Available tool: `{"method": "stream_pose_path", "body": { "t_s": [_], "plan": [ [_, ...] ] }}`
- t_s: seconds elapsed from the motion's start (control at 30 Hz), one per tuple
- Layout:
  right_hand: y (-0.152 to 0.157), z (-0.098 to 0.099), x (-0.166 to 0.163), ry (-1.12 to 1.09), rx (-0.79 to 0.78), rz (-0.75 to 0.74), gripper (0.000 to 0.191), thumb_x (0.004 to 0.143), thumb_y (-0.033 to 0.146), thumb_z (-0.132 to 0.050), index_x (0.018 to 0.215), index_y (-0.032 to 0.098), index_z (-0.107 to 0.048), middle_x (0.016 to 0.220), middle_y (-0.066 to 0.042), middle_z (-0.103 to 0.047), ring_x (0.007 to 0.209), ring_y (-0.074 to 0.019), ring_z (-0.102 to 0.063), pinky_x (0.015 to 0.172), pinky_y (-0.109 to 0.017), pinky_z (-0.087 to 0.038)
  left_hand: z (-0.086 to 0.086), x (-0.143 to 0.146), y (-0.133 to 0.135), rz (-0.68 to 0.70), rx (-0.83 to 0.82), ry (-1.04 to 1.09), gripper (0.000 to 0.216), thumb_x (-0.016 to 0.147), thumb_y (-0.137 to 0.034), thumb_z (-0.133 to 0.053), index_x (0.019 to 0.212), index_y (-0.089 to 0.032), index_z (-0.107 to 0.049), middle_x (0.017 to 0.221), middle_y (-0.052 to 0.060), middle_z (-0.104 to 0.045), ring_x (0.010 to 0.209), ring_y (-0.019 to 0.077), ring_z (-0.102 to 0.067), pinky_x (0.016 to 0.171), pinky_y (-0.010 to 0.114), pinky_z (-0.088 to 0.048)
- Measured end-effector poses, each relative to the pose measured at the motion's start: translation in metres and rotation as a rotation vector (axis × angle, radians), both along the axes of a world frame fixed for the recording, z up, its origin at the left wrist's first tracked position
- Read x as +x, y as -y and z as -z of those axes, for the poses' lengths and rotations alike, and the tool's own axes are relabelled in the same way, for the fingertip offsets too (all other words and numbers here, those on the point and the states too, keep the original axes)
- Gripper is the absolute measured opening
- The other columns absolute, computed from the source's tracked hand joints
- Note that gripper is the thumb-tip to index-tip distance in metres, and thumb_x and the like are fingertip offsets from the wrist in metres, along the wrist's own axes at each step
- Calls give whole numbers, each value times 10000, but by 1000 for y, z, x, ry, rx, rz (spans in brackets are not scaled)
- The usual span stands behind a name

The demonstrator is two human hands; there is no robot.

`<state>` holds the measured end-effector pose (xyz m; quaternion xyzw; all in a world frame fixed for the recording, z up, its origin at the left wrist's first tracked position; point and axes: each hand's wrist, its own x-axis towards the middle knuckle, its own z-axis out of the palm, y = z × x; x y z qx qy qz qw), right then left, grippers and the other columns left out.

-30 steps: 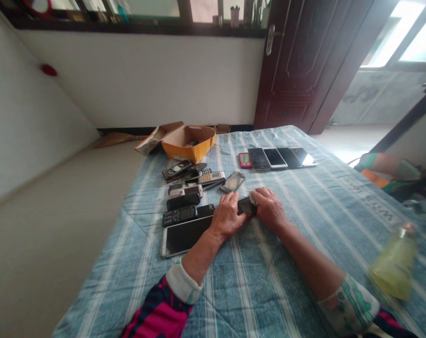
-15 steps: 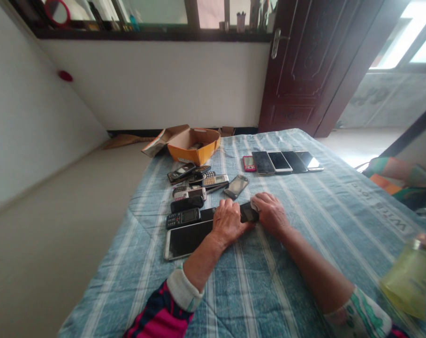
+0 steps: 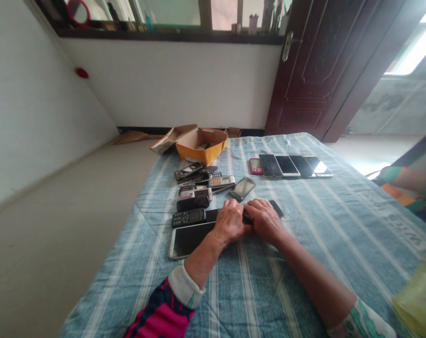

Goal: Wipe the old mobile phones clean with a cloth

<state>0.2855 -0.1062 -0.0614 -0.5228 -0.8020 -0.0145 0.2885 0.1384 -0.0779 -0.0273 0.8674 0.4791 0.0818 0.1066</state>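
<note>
A dark mobile phone (image 3: 276, 209) lies low over the cloth-covered table, its right end showing past my fingers. My left hand (image 3: 230, 220) is closed on its left part, thumb along the near edge. Curled over the middle of the phone is my right hand (image 3: 264, 219), its fingertips close to the left hand. The small pale cloth seen under the right fingers earlier is hidden beneath them now. Left of my hands are a large white-framed phone (image 3: 192, 240), a black keypad phone (image 3: 189, 217) and a black phone (image 3: 193, 203). A grey touchscreen phone (image 3: 243, 188) lies just beyond.
An open orange cardboard box (image 3: 201, 152) stands at the far left of the table (image 3: 290, 291). Several old phones (image 3: 222, 181) are piled before it. A row of smartphones (image 3: 286, 166) with a small red phone (image 3: 255, 165) lies far right. A yellowish container (image 3: 419, 293) is near right.
My right hand has slid left along the phone toward my left hand, uncovering the phone's right end. The pale cloth has gone out of sight. The camera view has shifted slightly.
</note>
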Motion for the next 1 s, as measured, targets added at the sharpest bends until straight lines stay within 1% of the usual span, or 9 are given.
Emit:
{"method": "stream_pose_path", "body": {
  "t_s": [0.1,0.2,0.3,0.43,0.5,0.57,0.7,0.8,1.0],
  "plan": [
    [0,0,3,8,-2,6,192,904,124,-479,930,200,-654,895,-59,-637,914,-205,-523,845,-321,-367,1,1,0,-4,3,4,394,672,-433,-741,948,-163,-667,992,115,-598,994,301,-546,826,374,-490],
    [0,0,7,31,-28,41,198,895,114,-480,912,208,-653,902,-57,-637,900,-202,-525,840,-313,-366,2,1,0,-9,4,6,430,660,-480,-759,947,-173,-668,992,102,-594,996,294,-547,823,367,-488],
    [-2,0,14,60,-56,132,210,879,91,-478,869,208,-652,907,-60,-641,893,-205,-527,819,-312,-369,3,1,0,-9,-5,23,472,634,-538,-777,929,-187,-665,1004,86,-592,1004,285,-546,828,356,-487],
    [-2,2,24,48,-38,243,246,862,62,-462,871,205,-662,948,-74,-655,908,-219,-528,804,-321,-378,4,2,0,-15,-9,51,477,608,-515,-810,905,-175,-653,1005,86,-594,990,278,-546,813,351,-487],
    [-1,2,23,-1,2,215,263,867,57,-445,896,199,-665,954,-75,-657,923,-217,-529,814,-316,-390,4,3,1,-25,-11,60,484,606,-490,-822,917,-168,-637,1001,86,-595,988,277,-547,813,354,-486],
    [1,0,19,-43,45,139,272,879,63,-432,925,196,-665,959,-73,-657,939,-212,-529,832,-311,-397,4,5,2,-29,-12,65,489,614,-463,-825,935,-158,-620,999,91,-595,992,280,-544,822,361,-483],
    [3,-5,8,-46,104,28,259,898,90,-431,934,194,-665,957,-74,-655,941,-209,-526,857,-317,-391,4,8,6,-15,29,80,455,658,-424,-799,943,-142,-583,996,101,-588,1010,288,-528,860,383,-471],
    [4,-8,6,-28,117,46,229,896,106,-452,911,191,-665,931,-71,-652,920,-206,-526,852,-314,-381,5,10,10,-21,68,88,435,657,-392,-802,928,-158,-555,996,86,-574,1005,281,-519,870,392,-467],
    [3,-7,13,48,109,167,235,862,75,-466,848,193,-669,869,-63,-643,860,-202,-511,816,-310,-355,9,11,12,-26,95,110,460,621,-325,-840,925,-183,-525,997,59,-565,990,269,-523,855,390,-467]
  ]
}}
